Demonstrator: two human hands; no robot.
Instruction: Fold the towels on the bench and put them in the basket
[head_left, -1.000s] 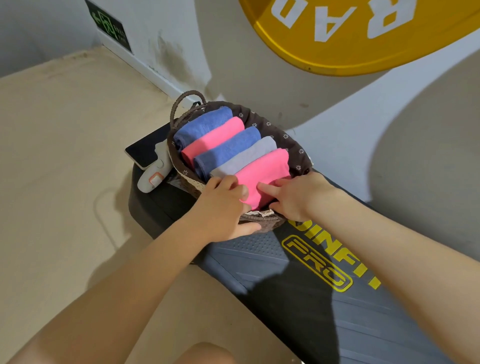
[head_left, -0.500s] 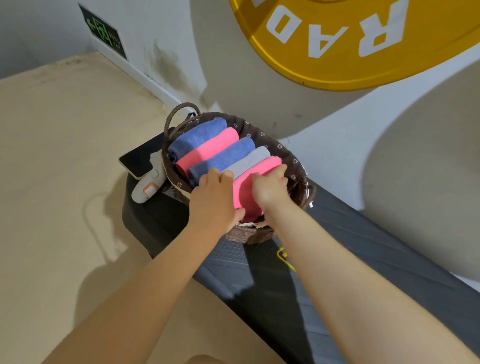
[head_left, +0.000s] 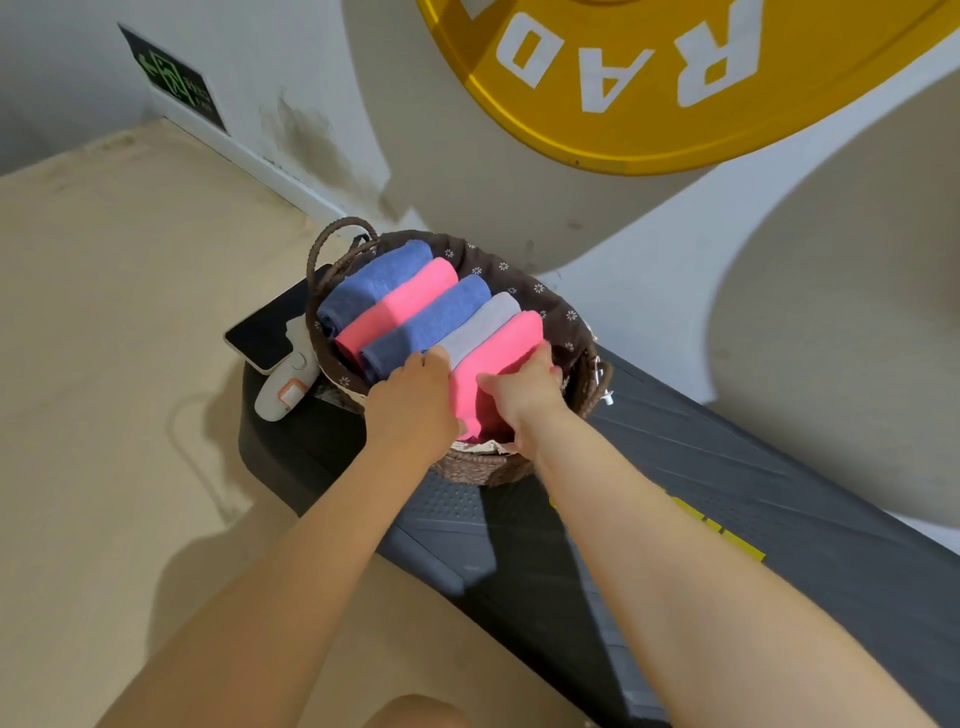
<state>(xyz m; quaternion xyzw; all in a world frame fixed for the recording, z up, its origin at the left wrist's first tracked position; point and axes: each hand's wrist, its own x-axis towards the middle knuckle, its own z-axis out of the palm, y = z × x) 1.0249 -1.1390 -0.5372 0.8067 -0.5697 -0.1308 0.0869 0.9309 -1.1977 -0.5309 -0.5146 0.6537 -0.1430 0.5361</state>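
Five folded towels (head_left: 415, 312) side by side, blue, pink, grey, in woven basket (head_left: 483, 467)
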